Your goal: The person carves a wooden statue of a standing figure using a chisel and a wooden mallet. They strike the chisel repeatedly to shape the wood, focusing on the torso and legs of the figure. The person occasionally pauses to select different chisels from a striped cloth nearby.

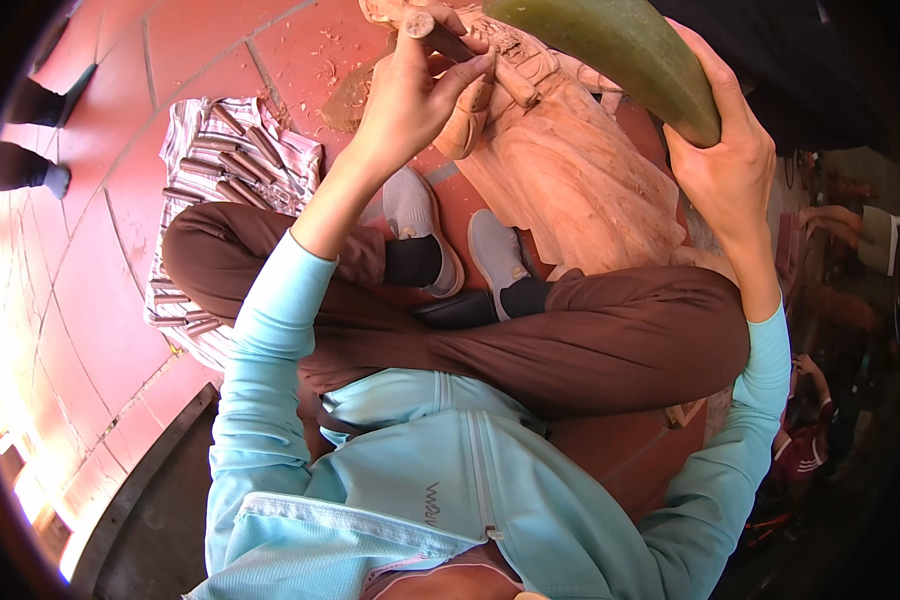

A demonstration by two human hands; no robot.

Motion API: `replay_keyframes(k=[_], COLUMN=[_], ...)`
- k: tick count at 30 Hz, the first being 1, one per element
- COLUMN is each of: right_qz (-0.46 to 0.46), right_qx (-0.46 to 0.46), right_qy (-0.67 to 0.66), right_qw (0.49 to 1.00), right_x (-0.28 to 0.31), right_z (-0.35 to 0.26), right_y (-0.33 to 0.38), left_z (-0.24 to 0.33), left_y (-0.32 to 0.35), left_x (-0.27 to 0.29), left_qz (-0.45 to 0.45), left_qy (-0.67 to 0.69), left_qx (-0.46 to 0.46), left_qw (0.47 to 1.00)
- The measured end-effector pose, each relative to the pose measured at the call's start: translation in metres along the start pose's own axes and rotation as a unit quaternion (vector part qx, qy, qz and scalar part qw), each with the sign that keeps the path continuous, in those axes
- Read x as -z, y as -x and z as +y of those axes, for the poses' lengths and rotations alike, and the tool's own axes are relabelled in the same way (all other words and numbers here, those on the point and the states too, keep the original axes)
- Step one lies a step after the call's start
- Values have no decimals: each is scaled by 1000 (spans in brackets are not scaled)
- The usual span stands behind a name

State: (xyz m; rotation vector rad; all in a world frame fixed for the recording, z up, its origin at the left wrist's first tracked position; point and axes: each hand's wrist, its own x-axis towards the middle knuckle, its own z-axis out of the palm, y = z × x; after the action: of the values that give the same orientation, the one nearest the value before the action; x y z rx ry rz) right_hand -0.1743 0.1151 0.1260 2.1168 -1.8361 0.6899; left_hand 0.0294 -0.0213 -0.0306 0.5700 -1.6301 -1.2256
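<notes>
A carving chisel with a dark round handle (448, 42) is gripped in my left hand (410, 105), its butt end up. Its blade end is not plain to see. Beneath it lies a large reddish wood carving (590, 180), with worked detail at the far end and smooth, flowing folds nearer me. My right hand (725, 165) is wrapped round a thick, curved, smooth green club-like block (620, 50), held above the carving's right side; most fingers are hidden behind it. A short pale wooden piece or carved part (515, 85) shows just right of my left fingers.
Several dark-handled chisels (235, 165) lie on a striped cloth (305, 155) to my left. Wood shavings (330, 70) dot the red tiled floor (105, 270). My crossed legs border the carving's near end. Another person's feet (55, 178) stand far left; other people sit at the right.
</notes>
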Motion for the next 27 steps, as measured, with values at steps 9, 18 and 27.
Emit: replay_keyframes(k=[9, 18, 27], right_qz=[-2, -3, -14], right_qx=[19, 10, 9], right_qy=[6, -6, 3], right_qw=[1000, 1000, 1000], right_x=[-1, 0, 2], right_z=[-1, -3, 1], right_y=[-3, -3, 0], left_z=[15, 18, 14], left_y=[-9, -12, -8], left_x=[4, 3, 0], left_qz=[-30, -61, -50], left_qy=[-125, -151, -170], left_qx=[-43, -20, -14], left_qw=[991, 986, 984])
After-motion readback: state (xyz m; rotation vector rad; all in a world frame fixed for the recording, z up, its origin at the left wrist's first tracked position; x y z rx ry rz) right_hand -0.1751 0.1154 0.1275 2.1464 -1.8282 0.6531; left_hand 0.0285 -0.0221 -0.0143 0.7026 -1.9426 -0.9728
